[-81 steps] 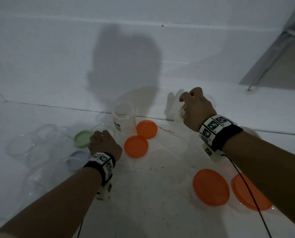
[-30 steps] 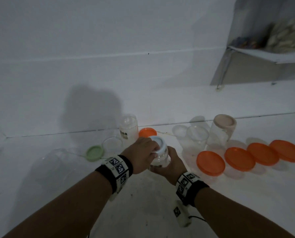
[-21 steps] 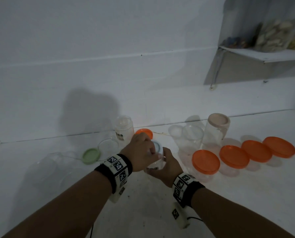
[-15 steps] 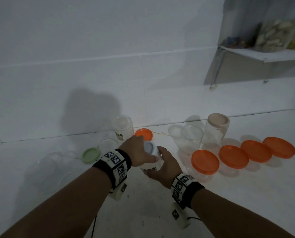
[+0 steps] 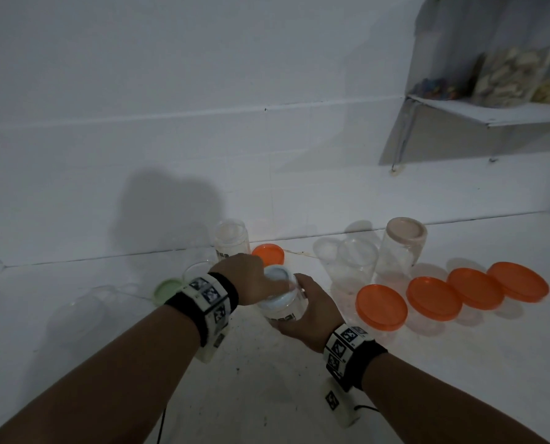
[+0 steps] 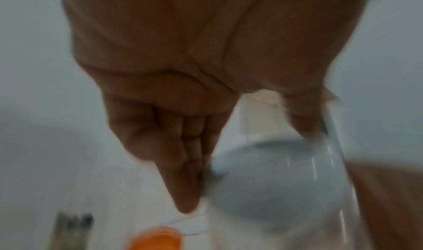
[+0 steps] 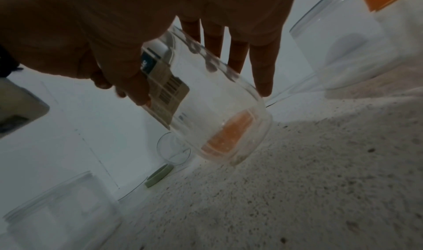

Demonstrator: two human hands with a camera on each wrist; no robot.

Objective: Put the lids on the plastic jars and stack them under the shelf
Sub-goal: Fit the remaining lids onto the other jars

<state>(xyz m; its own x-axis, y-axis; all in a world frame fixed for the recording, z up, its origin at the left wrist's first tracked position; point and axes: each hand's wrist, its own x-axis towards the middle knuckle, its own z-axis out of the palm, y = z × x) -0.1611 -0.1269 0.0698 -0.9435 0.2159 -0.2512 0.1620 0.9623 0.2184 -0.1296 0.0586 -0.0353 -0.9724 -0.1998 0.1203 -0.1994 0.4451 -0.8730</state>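
A small clear jar (image 5: 286,310) with a barcode label is in the grip of my right hand (image 5: 305,310), thumb on one side and fingers behind. It is tilted, its base just off the counter (image 7: 320,181) in the right wrist view, where the jar (image 7: 217,113) fills the middle. My left hand (image 5: 260,282) grips a pale blue lid (image 5: 276,274) on the jar's mouth from above. The left wrist view is blurred; fingers (image 6: 185,181) pinch the lid's (image 6: 274,181) rim.
Several jars with big orange lids (image 5: 381,306) stand in a row at right. Behind are open clear jars (image 5: 357,264), a jar with a beige lid (image 5: 405,248), a labelled jar (image 5: 230,240), a small orange lid (image 5: 267,254) and a green lid (image 5: 167,288). A wall shelf (image 5: 491,113) hangs upper right.
Earlier the hands were apart, the right at a jar at the back, the left near the lids. They have met at the middle, and the left hand has shifted round the lid.
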